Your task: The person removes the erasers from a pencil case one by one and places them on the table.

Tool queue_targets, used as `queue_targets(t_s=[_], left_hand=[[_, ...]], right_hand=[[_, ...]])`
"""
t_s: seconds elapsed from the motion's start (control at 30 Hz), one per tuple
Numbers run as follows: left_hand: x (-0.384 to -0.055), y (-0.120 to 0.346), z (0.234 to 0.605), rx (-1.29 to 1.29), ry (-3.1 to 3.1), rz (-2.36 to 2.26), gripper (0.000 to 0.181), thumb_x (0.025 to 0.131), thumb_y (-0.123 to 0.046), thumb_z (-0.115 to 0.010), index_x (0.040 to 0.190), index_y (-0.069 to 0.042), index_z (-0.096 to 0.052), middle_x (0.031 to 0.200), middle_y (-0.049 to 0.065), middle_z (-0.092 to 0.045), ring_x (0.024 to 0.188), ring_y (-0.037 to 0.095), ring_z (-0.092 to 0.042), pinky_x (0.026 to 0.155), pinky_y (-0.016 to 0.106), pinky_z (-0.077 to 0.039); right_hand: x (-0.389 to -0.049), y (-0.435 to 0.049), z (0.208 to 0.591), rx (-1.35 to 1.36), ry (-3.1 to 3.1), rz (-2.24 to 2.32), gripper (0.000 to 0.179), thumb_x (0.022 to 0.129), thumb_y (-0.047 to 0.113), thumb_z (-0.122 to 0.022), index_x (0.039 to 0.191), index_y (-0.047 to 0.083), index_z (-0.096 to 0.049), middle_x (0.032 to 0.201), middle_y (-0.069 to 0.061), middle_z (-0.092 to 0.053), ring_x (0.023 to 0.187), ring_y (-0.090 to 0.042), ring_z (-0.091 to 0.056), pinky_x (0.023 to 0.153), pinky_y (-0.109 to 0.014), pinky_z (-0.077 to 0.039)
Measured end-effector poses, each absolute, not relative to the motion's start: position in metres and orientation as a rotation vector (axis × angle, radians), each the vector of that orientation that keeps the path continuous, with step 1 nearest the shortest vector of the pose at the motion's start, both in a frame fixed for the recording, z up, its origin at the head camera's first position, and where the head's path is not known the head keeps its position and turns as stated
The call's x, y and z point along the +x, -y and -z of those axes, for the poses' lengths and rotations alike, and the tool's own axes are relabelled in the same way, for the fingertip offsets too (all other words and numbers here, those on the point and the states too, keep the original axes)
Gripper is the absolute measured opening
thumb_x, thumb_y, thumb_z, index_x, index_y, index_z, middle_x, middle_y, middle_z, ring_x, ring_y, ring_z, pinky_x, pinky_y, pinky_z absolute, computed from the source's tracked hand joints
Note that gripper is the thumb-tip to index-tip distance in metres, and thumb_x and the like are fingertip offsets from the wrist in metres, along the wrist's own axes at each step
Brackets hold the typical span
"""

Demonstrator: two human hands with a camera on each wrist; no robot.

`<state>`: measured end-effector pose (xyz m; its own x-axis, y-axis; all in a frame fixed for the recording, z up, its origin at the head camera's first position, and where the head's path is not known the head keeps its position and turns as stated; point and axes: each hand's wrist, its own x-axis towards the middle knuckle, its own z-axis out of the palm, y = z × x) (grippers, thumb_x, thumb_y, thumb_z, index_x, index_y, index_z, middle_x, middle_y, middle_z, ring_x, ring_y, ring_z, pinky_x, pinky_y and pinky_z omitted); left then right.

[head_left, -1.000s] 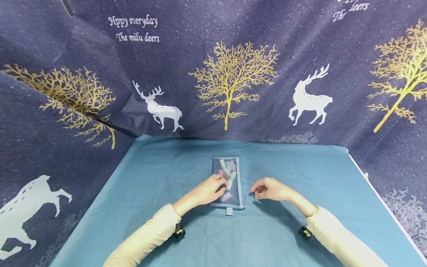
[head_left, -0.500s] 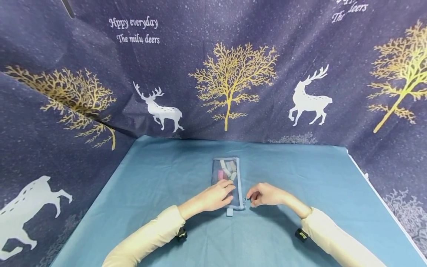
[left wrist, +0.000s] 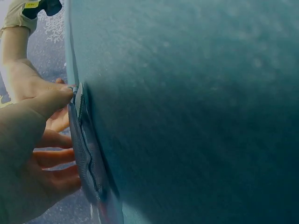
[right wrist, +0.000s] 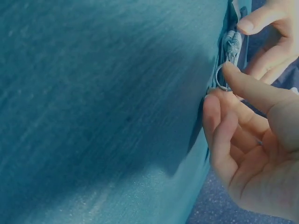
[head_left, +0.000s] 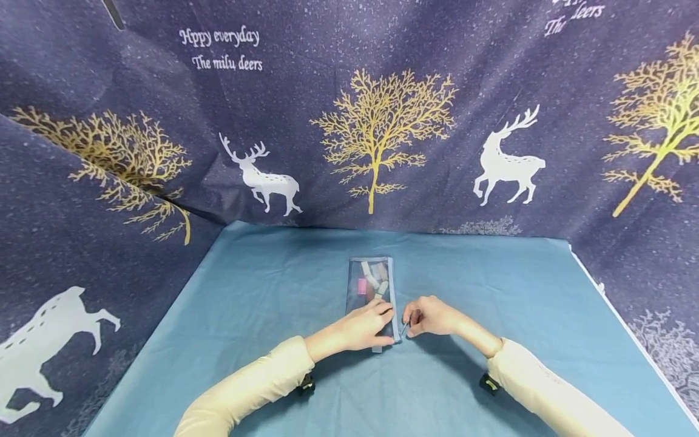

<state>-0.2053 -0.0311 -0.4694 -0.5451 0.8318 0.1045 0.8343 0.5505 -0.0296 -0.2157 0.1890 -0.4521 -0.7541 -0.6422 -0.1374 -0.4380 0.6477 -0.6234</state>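
Note:
A flat see-through zip pouch (head_left: 356,297) with a pale blue border lies on the table, with several small pastel pieces and a pink one (head_left: 363,286) showing inside. Across the pouch's near half rests my left hand (head_left: 364,326), its fingers spread and its thumb at the near right corner by the zip. In the left wrist view the pouch edge (left wrist: 86,149) runs beside those fingers. Just right of that corner, my right hand (head_left: 432,315) pinches the zip's ring pull (right wrist: 218,77) between thumb and index finger. The left hand covers some of the contents.
A blue cloth (head_left: 284,261) covers the table. Behind it and at the sides hangs a dark fabric backdrop (head_left: 426,194) printed with deer and trees. A black wrist camera (head_left: 489,383) sits at the right sleeve.
My left hand has slid right and nearer along the pouch toward its zip corner. My right hand has moved left to the ring pull and now pinches it. The pouch has barely moved.

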Motion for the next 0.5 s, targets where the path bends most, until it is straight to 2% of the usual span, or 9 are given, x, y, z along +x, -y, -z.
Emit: queue_targets(t_s=[0.1, 0.23, 0.37, 0.43, 0.5], left_hand=[[-0.2037, 0.0275, 0.4698, -1.406, 2.707, 0.020, 0.055, 0.085, -0.051, -0.055, 0.122, -0.010, -0.055, 0.126, 0.002, -0.051, 0.118, 0.016, -0.045, 0.085, 0.023, -0.049], [-0.2029, 0.0230, 0.4692, -1.389, 2.690, 0.031, 0.048, 0.080, -0.052, -0.061, 0.110, -0.015, -0.061, 0.114, -0.002, -0.057, 0.110, 0.014, -0.051, 0.073, 0.020, -0.051], [-0.2038, 0.0212, 0.4677, -1.406, 2.645, 0.080, 0.029, 0.077, -0.046, -0.067, 0.089, -0.019, -0.065, 0.088, -0.008, -0.060, 0.089, 0.008, -0.056, 0.061, 0.016, -0.047], [-0.2037, 0.0210, 0.4675, -1.419, 2.631, 0.095, 0.023, 0.077, -0.042, -0.069, 0.082, -0.020, -0.064, 0.079, -0.009, -0.059, 0.081, 0.006, -0.056, 0.058, 0.016, -0.046], [-0.2026, 0.0202, 0.4682, -1.427, 2.620, 0.091, 0.021, 0.078, -0.041, -0.068, 0.078, -0.021, -0.063, 0.078, -0.009, -0.059, 0.080, 0.006, -0.057, 0.057, 0.016, -0.046]], right_hand=[[-0.2150, -0.1886, 0.4549, -0.884, -2.526, 0.817, 0.009, 0.079, 0.018, -0.070, 0.076, 0.012, -0.064, 0.062, -0.001, -0.063, 0.052, -0.009, -0.055, 0.048, -0.019, -0.042], [-0.2141, -0.1891, 0.4554, -0.875, -2.498, 0.820, 0.009, 0.082, 0.016, -0.067, 0.074, 0.012, -0.064, 0.062, -0.005, -0.063, 0.052, -0.018, -0.057, 0.045, -0.021, -0.042], [-0.2161, -0.1893, 0.4559, -0.863, -2.502, 0.824, 0.006, 0.082, 0.009, -0.065, 0.077, 0.012, -0.064, 0.065, -0.004, -0.063, 0.054, -0.014, -0.057, 0.048, -0.022, -0.045], [-0.2170, -0.1895, 0.4563, -0.869, -2.500, 0.838, 0.007, 0.081, 0.006, -0.064, 0.078, 0.012, -0.064, 0.066, -0.003, -0.064, 0.055, -0.012, -0.057, 0.051, -0.021, -0.046], [-0.2175, -0.1902, 0.4572, -0.882, -2.498, 0.852, 0.007, 0.082, 0.005, -0.063, 0.078, 0.011, -0.064, 0.067, -0.003, -0.064, 0.056, -0.012, -0.058, 0.052, -0.021, -0.047]])
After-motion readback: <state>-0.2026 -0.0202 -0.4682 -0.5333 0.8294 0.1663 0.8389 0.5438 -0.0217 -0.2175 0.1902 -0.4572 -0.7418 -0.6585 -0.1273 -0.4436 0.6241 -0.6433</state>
